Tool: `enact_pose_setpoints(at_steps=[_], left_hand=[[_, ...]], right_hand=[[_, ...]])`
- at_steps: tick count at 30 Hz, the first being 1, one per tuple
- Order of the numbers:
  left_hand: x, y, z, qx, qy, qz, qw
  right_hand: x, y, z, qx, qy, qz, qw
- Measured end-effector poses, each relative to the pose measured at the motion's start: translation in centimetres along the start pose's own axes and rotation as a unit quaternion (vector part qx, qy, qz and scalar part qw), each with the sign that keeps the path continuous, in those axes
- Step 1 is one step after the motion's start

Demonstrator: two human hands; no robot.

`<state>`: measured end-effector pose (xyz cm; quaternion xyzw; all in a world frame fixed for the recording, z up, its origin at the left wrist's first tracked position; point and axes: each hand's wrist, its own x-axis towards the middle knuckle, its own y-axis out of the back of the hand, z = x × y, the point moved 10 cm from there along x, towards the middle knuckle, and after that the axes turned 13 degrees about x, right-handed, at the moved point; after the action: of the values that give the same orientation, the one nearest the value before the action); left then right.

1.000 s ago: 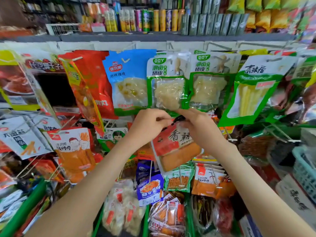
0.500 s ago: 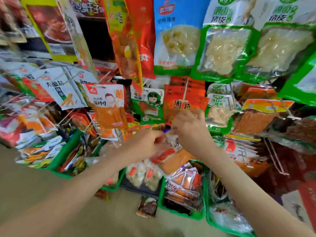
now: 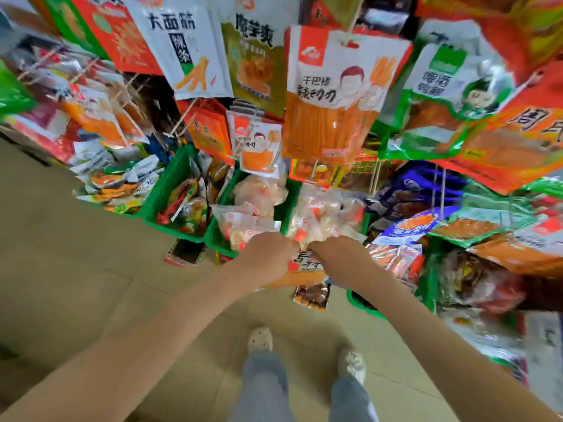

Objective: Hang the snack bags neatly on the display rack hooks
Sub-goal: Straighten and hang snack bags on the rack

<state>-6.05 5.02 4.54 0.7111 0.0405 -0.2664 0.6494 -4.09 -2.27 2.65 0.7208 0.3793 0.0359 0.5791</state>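
Two hands share one packet here: my left hand (image 3: 268,258) and right hand (image 3: 345,263) are both curled tight, knuckles towards me, pinching the top edge of a snack bag (image 3: 304,264) held low in front of the green baskets (image 3: 170,190), well below the rack. I judge this bag still has to be lifted and threaded, while most of the display is already filled, as with the orange stick-snack bag (image 3: 332,95) hanging straight above. The held bag is a flat, glossy film pouch with a red-and-white printed header and an orange body. A dark packet (image 3: 312,295) lies on the smooth beige floor tiles (image 3: 76,269) beneath it, probably still to be hung. The hooks (image 3: 184,115) are thin pale rods; the baskets look like rigid perforated plastic.
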Motion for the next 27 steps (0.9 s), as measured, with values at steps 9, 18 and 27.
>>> enact_pose_setpoints(at_steps=[9, 18, 27], left_hand=[[4.5, -21.4, -5.0, -0.007, 0.009, -0.071, 0.997], [14.4, -45.9, -2.7, -0.004, 0.068, -0.014, 0.998], [22.3, -59.9, -1.0, -0.015, 0.055, 0.012, 0.998]], right_hand=[[9.4, -21.2, 0.0, -0.011, -0.003, -0.146, 0.989], [17.5, -44.3, 8.8, -0.024, -0.030, -0.185, 0.982], [25.2, -55.8, 13.4, -0.138, 0.037, -0.047, 0.989]])
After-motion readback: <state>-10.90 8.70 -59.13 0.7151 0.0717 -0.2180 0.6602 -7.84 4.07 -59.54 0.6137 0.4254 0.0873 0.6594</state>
